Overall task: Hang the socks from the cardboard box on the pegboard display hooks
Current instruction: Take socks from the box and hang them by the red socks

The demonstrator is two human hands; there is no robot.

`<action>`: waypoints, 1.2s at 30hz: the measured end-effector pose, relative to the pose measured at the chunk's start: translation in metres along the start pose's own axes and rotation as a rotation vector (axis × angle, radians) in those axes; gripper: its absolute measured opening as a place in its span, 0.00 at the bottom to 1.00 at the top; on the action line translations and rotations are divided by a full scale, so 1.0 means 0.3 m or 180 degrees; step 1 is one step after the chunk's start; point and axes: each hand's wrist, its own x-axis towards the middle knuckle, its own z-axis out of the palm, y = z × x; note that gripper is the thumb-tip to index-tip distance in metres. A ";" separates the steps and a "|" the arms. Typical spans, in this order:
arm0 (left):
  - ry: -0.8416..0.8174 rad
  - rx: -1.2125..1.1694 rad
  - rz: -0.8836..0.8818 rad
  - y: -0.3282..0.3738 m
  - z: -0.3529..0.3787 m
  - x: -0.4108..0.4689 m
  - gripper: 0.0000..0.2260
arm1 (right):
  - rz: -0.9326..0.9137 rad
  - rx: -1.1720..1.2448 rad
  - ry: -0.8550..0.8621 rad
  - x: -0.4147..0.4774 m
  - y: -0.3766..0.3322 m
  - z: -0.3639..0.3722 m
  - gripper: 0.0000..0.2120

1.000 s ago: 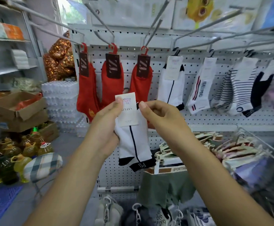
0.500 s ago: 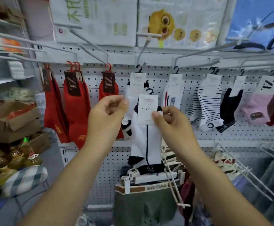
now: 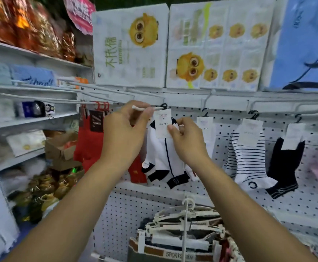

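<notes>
A white sock pair [image 3: 164,156] with a dark stripe and a white paper tag [image 3: 163,122] hangs by its black hanger at a white pegboard hook [image 3: 146,107]. My left hand [image 3: 124,129] pinches the front end of that hook. My right hand [image 3: 186,138] pinches the tag's lower right edge. Red socks [image 3: 90,140] hang to the left. A striped sock [image 3: 247,156] and a dark sock [image 3: 285,163] hang to the right on the pegboard [image 3: 220,133]. An open cardboard box [image 3: 61,148] stands at the left.
White shelves [image 3: 31,121] with packaged goods fill the left side. Large tissue packs [image 3: 131,50] stand above the pegboard. Hangers with underwear [image 3: 175,242] stick out from a lower hook. Several long bare hooks [image 3: 41,97] jut forward at the upper left.
Both hands lifted the white sock pair up to the hook. My left hand left the tag and took hold of the hook's tip. The view tilted upward.
</notes>
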 end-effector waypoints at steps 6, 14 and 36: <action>-0.0086 0.0573 0.0078 0.014 -0.008 0.004 0.03 | -0.0048 0.0027 -0.0268 0.050 0.040 0.053 0.08; -0.0194 0.0650 0.0033 0.023 -0.012 0.003 0.04 | 0.0421 0.0166 -0.0506 0.066 0.078 0.104 0.10; -0.0865 0.1253 -0.0529 -0.143 -0.375 -0.479 0.13 | 0.0714 0.0554 -0.0767 -0.572 -0.043 0.079 0.18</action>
